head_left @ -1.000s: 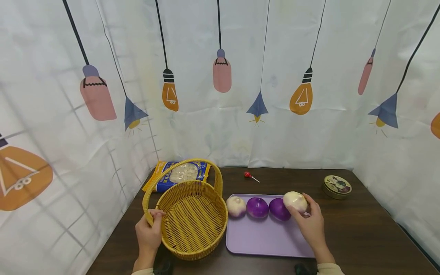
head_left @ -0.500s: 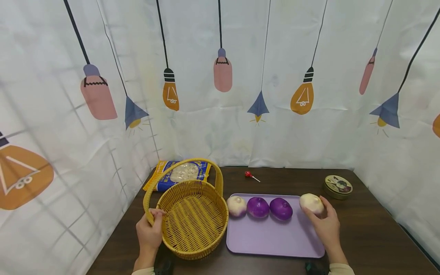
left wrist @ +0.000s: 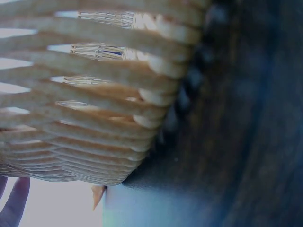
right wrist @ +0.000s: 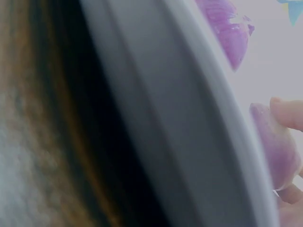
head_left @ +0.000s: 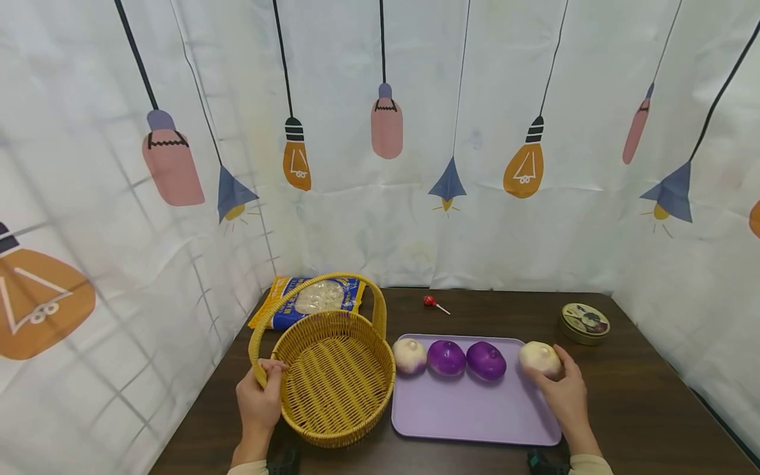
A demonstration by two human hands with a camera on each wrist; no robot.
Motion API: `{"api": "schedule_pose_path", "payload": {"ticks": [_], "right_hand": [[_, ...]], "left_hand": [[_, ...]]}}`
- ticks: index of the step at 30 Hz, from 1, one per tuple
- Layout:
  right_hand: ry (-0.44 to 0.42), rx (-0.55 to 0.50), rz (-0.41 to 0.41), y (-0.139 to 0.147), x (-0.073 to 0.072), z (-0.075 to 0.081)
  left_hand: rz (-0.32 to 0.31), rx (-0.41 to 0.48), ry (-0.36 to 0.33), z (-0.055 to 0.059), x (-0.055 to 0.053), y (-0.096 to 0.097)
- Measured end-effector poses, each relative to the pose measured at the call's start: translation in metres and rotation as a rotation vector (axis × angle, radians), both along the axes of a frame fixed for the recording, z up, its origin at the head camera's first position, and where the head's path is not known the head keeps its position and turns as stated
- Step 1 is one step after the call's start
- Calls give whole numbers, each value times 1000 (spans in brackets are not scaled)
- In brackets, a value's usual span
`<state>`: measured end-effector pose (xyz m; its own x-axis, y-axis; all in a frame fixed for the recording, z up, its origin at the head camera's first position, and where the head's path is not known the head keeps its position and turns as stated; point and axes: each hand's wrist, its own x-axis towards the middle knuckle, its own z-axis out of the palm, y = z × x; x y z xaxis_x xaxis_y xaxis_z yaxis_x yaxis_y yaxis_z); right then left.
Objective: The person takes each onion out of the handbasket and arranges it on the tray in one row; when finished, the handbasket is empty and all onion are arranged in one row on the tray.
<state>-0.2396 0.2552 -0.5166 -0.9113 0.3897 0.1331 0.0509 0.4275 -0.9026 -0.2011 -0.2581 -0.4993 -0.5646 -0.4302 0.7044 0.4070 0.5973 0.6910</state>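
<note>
In the head view my left hand (head_left: 261, 398) grips the handle of a yellow woven basket (head_left: 335, 379) near its left base. The basket's inside is bare. Its weave (left wrist: 94, 94) fills much of the left wrist view, with a fingertip at the lower left. My right hand (head_left: 564, 392) holds a pale turnip (head_left: 539, 358) between thumb and fingers at the right end of a lilac tray (head_left: 475, 415). In the right wrist view this turnip (right wrist: 274, 146) shows a purple side. Two purple turnips (head_left: 446, 358) (head_left: 486, 361) and another pale one (head_left: 410, 356) form a row along the tray's back.
Behind the basket lies a blue and yellow food packet (head_left: 320, 300). A red lollipop (head_left: 433, 303) is at the back of the dark table (head_left: 629, 396). A round tin (head_left: 584, 323) stands at the back right. Patterned white cloth surrounds the table.
My right hand has carried the pale turnip rightward and down, away from the purple one, to the tray's right end. The left hand and basket have stayed in place.
</note>
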Motion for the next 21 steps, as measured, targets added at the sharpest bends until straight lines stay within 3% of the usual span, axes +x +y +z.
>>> {"api": "schedule_pose_path", "payload": {"ticks": [4,7,13,21], "right_hand": [[-37,3,31,1,-1,-1],[-46,21,55,1,0,-2],[-45,68,89,-2,-1,-3],[-30,55,122,-2,-2,-5]], "left_hand": [[-18,-1,20,15,8,8],[-28,-3,29,19,11,10],[-27,3,21,21,12,11],[-28,5,22,22,13,13]]}}
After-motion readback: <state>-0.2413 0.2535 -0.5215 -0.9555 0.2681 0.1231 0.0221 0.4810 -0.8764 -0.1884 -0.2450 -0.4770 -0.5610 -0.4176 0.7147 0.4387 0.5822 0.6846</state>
